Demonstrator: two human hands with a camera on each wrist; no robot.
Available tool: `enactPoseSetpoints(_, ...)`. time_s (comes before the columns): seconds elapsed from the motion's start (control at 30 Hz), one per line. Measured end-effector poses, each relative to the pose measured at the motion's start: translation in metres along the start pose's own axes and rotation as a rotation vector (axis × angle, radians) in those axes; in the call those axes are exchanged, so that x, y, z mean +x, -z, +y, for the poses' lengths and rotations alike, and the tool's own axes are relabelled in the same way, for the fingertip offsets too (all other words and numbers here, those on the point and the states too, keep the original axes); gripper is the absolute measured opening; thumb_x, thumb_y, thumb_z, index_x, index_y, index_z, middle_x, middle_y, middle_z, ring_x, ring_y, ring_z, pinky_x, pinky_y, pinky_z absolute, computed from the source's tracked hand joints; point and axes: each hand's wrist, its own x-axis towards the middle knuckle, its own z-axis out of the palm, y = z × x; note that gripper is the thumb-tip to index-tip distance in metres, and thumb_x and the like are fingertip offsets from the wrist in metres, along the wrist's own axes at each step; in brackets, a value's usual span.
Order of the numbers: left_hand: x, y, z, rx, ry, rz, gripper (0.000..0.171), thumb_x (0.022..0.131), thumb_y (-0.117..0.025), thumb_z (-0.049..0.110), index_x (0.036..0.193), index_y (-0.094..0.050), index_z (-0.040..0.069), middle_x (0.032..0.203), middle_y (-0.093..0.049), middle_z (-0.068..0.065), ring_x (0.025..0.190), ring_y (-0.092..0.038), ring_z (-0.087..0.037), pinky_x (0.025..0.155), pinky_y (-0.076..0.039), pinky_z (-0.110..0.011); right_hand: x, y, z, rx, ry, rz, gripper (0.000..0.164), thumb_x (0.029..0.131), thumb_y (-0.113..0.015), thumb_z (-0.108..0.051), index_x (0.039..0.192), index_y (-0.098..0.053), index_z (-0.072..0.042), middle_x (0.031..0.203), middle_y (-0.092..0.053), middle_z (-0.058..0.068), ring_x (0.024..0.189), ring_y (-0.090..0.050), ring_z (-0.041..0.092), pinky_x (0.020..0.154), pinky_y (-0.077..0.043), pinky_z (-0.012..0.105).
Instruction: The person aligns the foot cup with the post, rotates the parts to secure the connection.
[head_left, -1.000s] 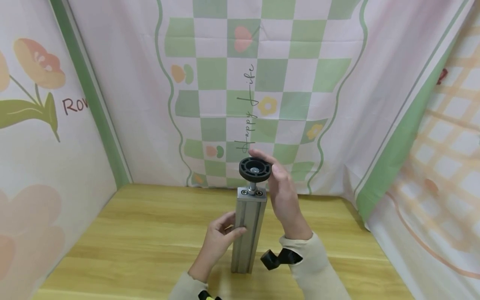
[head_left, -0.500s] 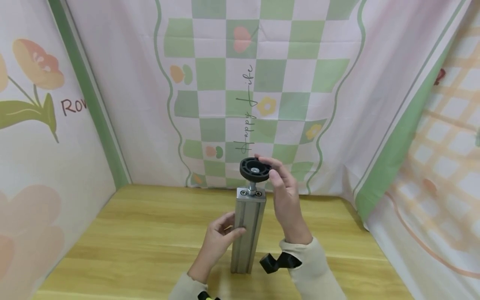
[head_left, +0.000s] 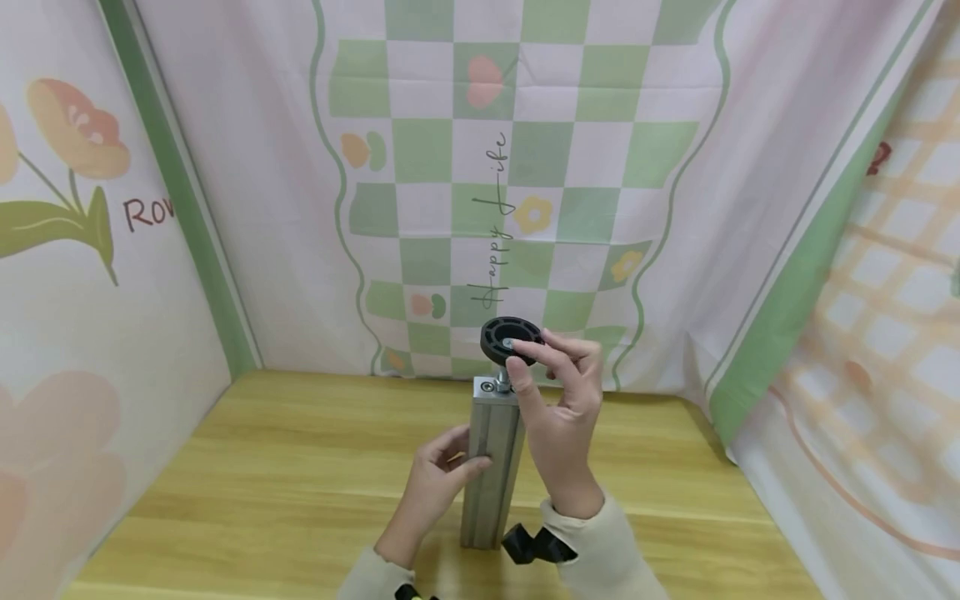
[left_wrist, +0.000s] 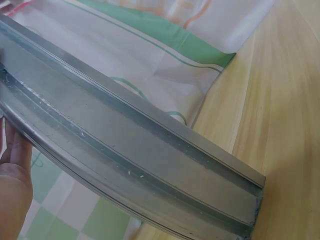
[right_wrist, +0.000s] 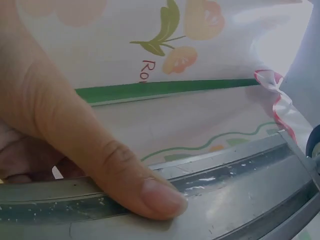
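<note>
An aluminium profile stands upright on the table, its grooved side facing me. On its metal end plate, a bright stud carries a black levelling foot, a round disc with a screw head in the middle. The left hand grips the profile at mid-height; its thumb lies along the front, as the right wrist view shows up close. At the top, the right hand pinches the foot's near right rim, index fingertip over the disc and thumb below it. The right hand hides part of the end plate.
A wood-grain table bears the profile. Behind it hangs a green-and-white checked cloth; patterned cloths close in both sides. A black camera mount sits on the right wrist, close to the profile's lower end.
The right hand has come from the foot's far right side round to its near side, its fingers curling in over the rim. The left hand and profile have stayed in place.
</note>
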Motion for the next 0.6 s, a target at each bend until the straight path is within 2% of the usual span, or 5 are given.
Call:
enactPoseSetpoints(0.2, 0.0006, 0.0003, -0.0002, 0.006, -0.015, -0.012, 0.044, 0.086, -0.079, 0.004, 0.127, -0.065, -0.002, 0.112, -0.068, -0.015, 0.096, -0.064, -0.016, 0.084, -0.058, -0.03, -0.004, -0.0026, 0.0007, -0.082, 0.118, 0.037, 0.031, 0.096, -0.071, -0.034, 0.1, -0.078, -0.004, 0.109, -0.049, 0.027, 0.106, -0.05, 0.032, 0.087, -0.041, 0.034)
enactPoseSetpoints(0.37, 0.0006, 0.0004, -0.0007, 0.008, -0.021, -0.012, 0.044, 0.086, -0.079, 0.005, 0.126, -0.064, -0.003, 0.111, -0.068, -0.015, 0.096, -0.064, -0.016, 0.084, -0.058, -0.029, -0.0033, -0.0013, 0.0021, -0.107, 0.164, 0.035, 0.03, 0.098, -0.067, -0.033, 0.101, -0.078, -0.005, 0.108, -0.05, 0.029, 0.105, -0.051, 0.033, 0.085, -0.042, 0.032)
enactPoseSetpoints(0.5, 0.0004, 0.0005, -0.0014, 0.005, -0.017, -0.005, 0.044, 0.086, -0.08, 0.007, 0.126, -0.064, -0.003, 0.11, -0.069, -0.013, 0.096, -0.065, -0.016, 0.084, -0.058, -0.029, 0.0013, 0.0013, 0.0037, -0.09, 0.181, 0.017, 0.031, 0.101, -0.053, -0.022, 0.11, -0.071, 0.001, 0.111, -0.051, 0.029, 0.108, -0.049, 0.034, 0.09, -0.04, 0.034)
enactPoseSetpoints(0.6, 0.0007, 0.0006, -0.0016, 0.004, -0.013, -0.006, 0.044, 0.086, -0.08, 0.008, 0.126, -0.064, -0.003, 0.11, -0.068, -0.013, 0.097, -0.065, -0.016, 0.085, -0.058, -0.03, 0.0054, 0.0039, 0.0057, -0.035, 0.132, -0.048, 0.038, 0.097, -0.041, -0.013, 0.124, -0.06, 0.007, 0.125, -0.05, 0.029, 0.118, -0.046, 0.034, 0.097, -0.037, 0.038)
